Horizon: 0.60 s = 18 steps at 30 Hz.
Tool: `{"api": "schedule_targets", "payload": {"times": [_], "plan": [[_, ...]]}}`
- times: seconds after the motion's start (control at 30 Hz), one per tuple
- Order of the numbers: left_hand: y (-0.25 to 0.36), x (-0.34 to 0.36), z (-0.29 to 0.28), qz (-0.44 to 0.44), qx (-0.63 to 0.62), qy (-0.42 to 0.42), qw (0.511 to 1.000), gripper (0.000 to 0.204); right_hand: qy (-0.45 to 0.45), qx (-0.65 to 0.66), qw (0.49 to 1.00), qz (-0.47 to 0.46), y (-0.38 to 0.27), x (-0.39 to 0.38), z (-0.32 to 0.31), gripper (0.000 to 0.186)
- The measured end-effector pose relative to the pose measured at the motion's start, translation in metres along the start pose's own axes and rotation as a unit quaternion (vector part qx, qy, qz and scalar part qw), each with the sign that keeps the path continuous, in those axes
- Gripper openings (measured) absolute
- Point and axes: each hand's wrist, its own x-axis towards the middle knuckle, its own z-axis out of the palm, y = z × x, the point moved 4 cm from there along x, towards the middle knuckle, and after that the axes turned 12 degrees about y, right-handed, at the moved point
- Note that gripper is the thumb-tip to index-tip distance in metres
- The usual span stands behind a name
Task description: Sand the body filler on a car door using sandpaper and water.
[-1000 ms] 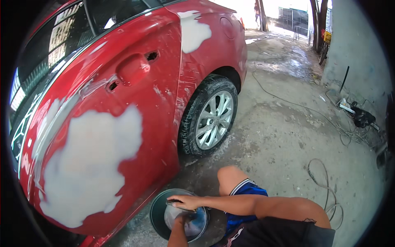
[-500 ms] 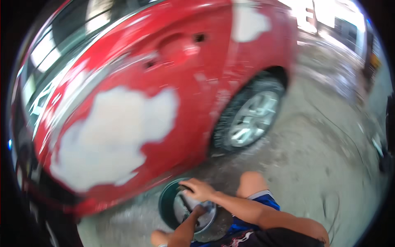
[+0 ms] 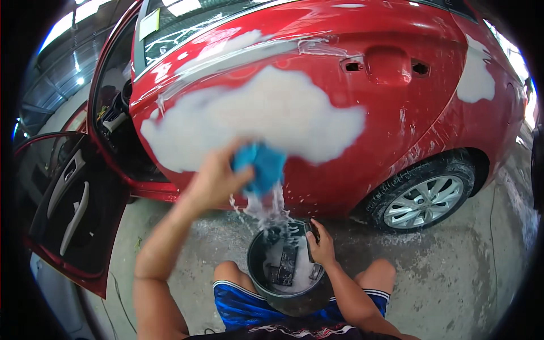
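My left hand (image 3: 212, 178) is raised in front of a red car door (image 3: 340, 187), its fingers closed on a blue sponge or folded cloth, blurred by motion (image 3: 259, 169). Milky water pours from it into a dark green bucket (image 3: 253, 249) between my knees. At the bucket's right rim, my right hand (image 3: 323, 246) grips a dark block (image 3: 309, 233), partly hidden by the fingers. Black blocks (image 3: 285, 267) sit in the cloudy water. Behind the blue piece, a large whitish filler patch (image 3: 255, 113) covers much of the door's middle.
The rear wheel (image 3: 428, 198) stands to the right, its tyre wet. An open front door (image 3: 73, 209) juts out at the left. A smaller pale patch (image 3: 477, 73) marks the rear panel. Cables (image 3: 492, 226) lie on the wet concrete floor (image 3: 436, 272).
My left hand has come up out of the bucket with the dripping blue piece. My right hand stays at the rim with the dark block. The view has swung left.
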Motion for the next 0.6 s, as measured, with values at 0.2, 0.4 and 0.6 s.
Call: {"api": "schedule_targets", "payload": {"times": [0.2,0.4,0.6], "plan": [[0.141,0.178,-0.024,0.268,0.120,0.235,0.927,0.058,0.018,-0.031,0.999,-0.012,0.000,0.001,-0.005,0.046],[0.139,0.222,0.114,0.471,0.191,0.358,0.783,0.053,0.008,-0.050,0.998,-0.036,-0.007,-0.004,0.007,0.048],[0.062,0.223,0.032,0.443,0.233,0.456,0.736,0.027,-0.003,-0.066,0.997,-0.025,-0.003,-0.003,0.002,0.049]]}}
